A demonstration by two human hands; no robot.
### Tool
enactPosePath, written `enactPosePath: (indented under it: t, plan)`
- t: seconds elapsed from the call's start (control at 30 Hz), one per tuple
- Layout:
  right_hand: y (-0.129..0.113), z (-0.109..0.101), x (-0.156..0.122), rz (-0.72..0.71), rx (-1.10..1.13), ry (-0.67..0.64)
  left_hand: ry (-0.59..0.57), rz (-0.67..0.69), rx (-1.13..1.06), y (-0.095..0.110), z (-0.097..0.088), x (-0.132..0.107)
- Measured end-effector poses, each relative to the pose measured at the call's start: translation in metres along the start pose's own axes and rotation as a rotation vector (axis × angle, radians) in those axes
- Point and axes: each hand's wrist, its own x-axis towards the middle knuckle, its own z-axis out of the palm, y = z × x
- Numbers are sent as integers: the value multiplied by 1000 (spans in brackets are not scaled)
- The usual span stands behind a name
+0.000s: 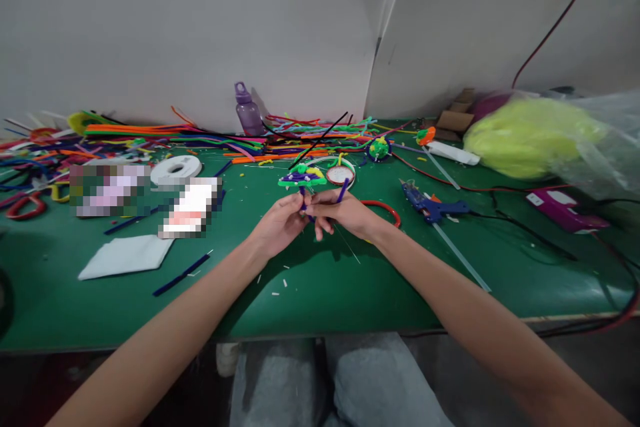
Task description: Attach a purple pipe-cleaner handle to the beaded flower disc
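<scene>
My left hand [281,225] is closed, thumb and finger pinching the purple stem below a pipe cleaner craft piece [303,177]. That piece has a green rim, purple middle, yellow part and small white bits. My right hand [347,212] meets it at the stem, its fingers closed on a dark purple pipe cleaner [343,190] whose end pokes up above the hand. Exactly where the stem and this strand join is hidden by my fingers. A thin wire [349,248] slants down beneath my right hand. Behind that hand a red loop handle [391,209] shows in part.
A blue glue gun [433,205] lies right, near a glue stick [463,258] and a purple box [567,210]. Pipe cleaners [175,135] pile along the back, beside a purple bottle [249,113]. Left are a white spool [176,171] and folded white cloth [125,256]. A yellow-filled bag [533,137] sits back right.
</scene>
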Motion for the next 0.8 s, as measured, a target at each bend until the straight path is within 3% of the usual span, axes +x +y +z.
enactPosePath:
  t: [0.2,0.5,0.8]
  plan:
    - [-4,-2,-2,18,-52,-6,86,66,10,0,-5,2]
    - [-3,-9,0,-66,-272,144,306,163,74,-4,-9,6]
    - [-4,-7,-1,-86,-457,263,335,167,162,-2,-8,6]
